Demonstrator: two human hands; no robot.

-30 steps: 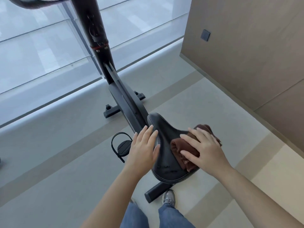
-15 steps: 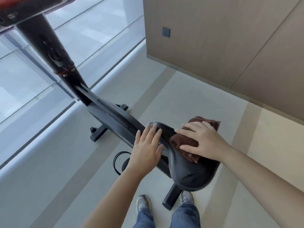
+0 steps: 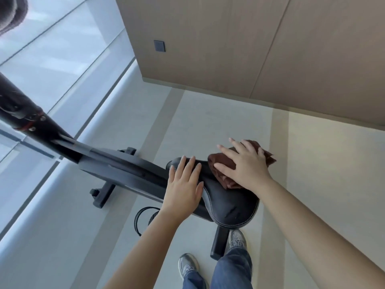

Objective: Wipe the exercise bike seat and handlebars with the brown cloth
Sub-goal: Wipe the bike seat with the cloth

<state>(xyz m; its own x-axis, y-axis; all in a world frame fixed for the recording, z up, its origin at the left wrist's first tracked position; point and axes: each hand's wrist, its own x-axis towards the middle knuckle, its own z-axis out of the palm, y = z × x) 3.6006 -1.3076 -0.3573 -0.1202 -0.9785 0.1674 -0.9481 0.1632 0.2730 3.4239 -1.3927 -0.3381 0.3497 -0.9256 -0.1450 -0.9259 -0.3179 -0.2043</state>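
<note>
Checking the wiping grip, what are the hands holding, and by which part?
Right hand presses flat on the middle of the brown cloth; left hand rests open on the seat nose. Neither is gripped.

Dark padded handlebar grip (image 3: 12, 15): blurred, cut by top-left edge | crumpled brown cloth (image 3: 220, 174): middle hidden under right hand (image 3: 243, 165) | black stitched saddle seat (image 3: 231, 207): nose covered by left hand (image 3: 183, 190) | black looped pedal strap (image 3: 141, 220): partly behind left forearm

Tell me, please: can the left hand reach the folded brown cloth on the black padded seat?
Probably yes. The left hand lies flat on the seat nose, near the brown cloth; only the right hand covers it.
</note>
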